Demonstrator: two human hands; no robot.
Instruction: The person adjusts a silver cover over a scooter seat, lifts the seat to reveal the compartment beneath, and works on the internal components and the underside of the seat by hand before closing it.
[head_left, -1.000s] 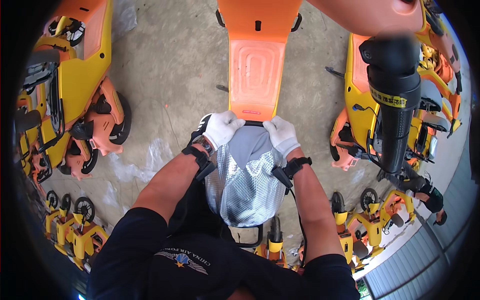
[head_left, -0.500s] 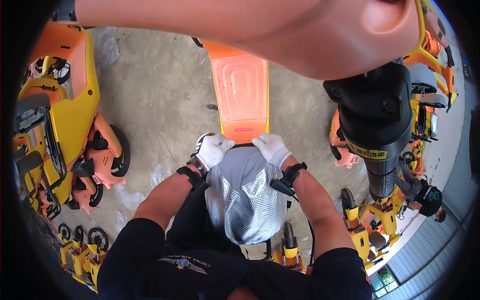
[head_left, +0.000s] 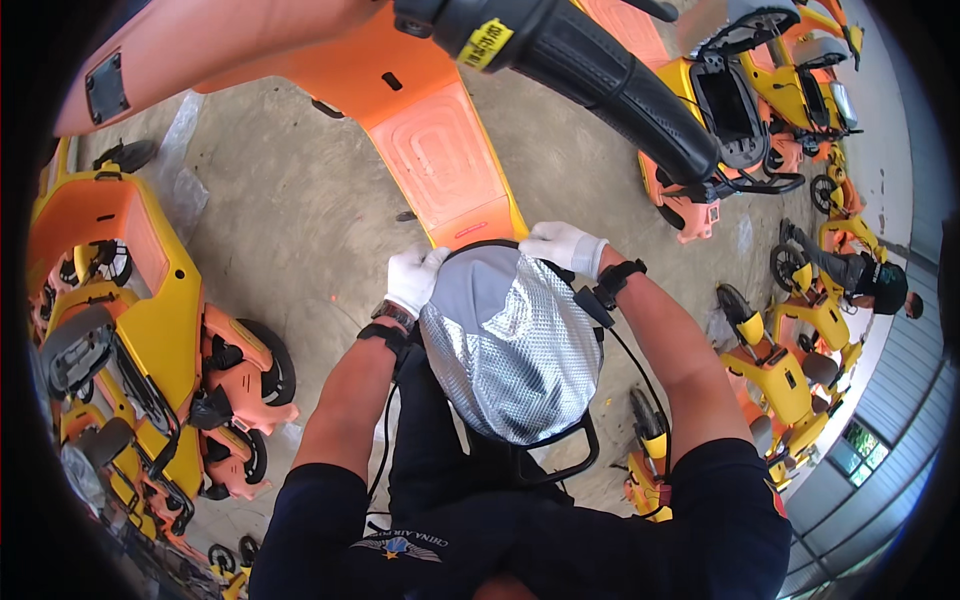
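Note:
A silver, quilted seat cover [head_left: 525,345] with a grey cloth panel [head_left: 474,285] stretches over the seat of an orange and yellow scooter [head_left: 440,165]. At its front left edge, my left hand [head_left: 412,280], in a white glove, is closed with the fingers curled on the rim. My right hand [head_left: 562,246], gloved too, grips the dark rim at the front right. Both fingertips are partly hidden against the edge. Behind the seat a black grab rail [head_left: 575,460] shows beneath the cover.
A black handlebar grip [head_left: 620,90] reaches across the top. Yellow and orange scooters [head_left: 150,310] line the left side. More scooters [head_left: 790,380] stand at the right, where another person [head_left: 870,280] is among them. Clear plastic sheeting [head_left: 180,190] lies on the concrete floor.
My hands have moved farther apart along the rim, the left one lower. The cover looks rounder and more taut, and the grab rail shows more. The view has turned, and the handlebar has shifted.

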